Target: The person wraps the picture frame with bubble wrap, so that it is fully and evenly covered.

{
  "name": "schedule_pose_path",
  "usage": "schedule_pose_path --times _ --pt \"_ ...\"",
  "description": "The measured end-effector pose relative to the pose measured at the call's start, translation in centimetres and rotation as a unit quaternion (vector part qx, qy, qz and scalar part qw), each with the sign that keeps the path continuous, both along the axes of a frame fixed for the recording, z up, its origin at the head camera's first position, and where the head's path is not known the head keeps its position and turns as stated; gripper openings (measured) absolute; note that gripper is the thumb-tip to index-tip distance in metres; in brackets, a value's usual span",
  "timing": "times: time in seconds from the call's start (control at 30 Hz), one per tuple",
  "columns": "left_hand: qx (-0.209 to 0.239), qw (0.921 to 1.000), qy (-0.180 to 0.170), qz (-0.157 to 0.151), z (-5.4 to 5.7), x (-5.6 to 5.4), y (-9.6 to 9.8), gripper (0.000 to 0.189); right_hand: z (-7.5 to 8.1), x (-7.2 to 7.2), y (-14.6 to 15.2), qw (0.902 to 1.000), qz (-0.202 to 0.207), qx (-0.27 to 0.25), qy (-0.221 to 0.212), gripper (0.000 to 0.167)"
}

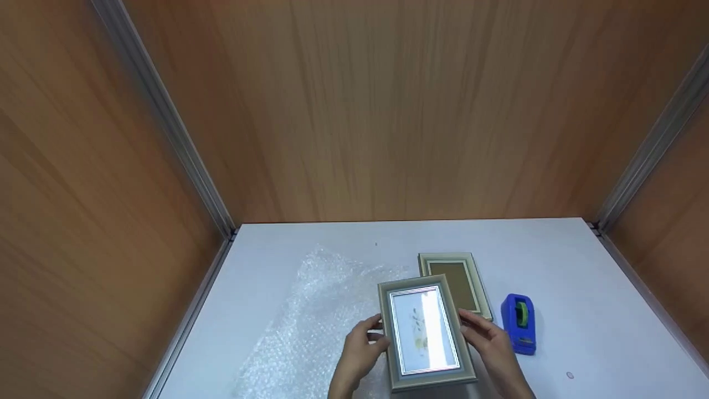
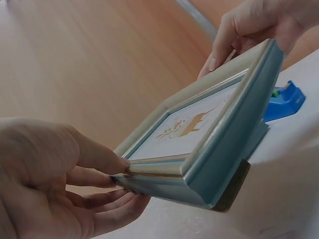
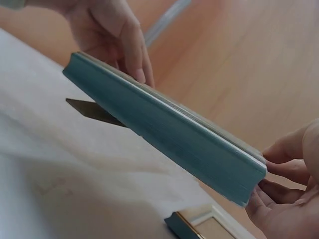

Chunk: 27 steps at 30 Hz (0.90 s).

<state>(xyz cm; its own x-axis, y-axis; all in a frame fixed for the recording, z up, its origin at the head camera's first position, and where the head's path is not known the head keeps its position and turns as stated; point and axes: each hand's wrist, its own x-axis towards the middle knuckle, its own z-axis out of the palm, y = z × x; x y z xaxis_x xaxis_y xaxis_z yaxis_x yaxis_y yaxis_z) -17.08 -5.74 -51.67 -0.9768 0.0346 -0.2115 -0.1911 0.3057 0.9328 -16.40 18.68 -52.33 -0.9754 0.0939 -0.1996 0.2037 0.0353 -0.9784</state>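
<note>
A picture frame [image 1: 468, 354] with a blue-green outer edge and a plant print under shiny glass is held up between both hands, tilted toward the head camera. My left hand [image 1: 359, 352] grips its left side, thumb on the front and fingers beneath, as the left wrist view shows. On the opposite side my right hand [image 1: 493, 349] pinches the edge between thumb and fingers. A brown stand flap [image 3: 94, 110] sticks out from the back of the frame. Behind it lies a second frame [image 1: 477, 280] with a plain brown centre, partly covered by the held one.
A sheet of bubble wrap [image 1: 299, 327] spreads over the white table [image 1: 559, 260] on the left and under the hands. A blue tape dispenser [image 1: 520, 338] with a green roll stands at the right. Wooden panels [image 1: 388, 111] rise at the back and sides.
</note>
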Motion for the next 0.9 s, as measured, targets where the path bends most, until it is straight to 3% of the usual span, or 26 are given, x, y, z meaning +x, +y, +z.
schedule_pose_path --times 0.23,0.5,0.7,0.9 --pt "0.001 0.9998 -0.017 0.008 0.5 -0.3 -3.3 0.055 -0.3 -1.1 -2.7 0.9976 0.052 -0.026 0.039 0.047" --pt "-0.025 0.9992 -0.019 0.026 0.3 -0.7 -6.5 0.053 -1.0 -2.5 -5.6 0.9895 0.133 -0.034 0.047 0.053" --pt "-0.030 0.9984 -0.023 0.042 -0.2 -0.8 -8.1 0.053 -1.4 -3.3 -7.5 0.9854 0.157 -0.038 0.051 0.052" --pt "-0.042 0.9971 -0.014 0.062 -0.7 -1.0 -9.3 0.053 -1.8 -4.0 -9.3 0.9851 0.156 -0.035 0.065 0.048"
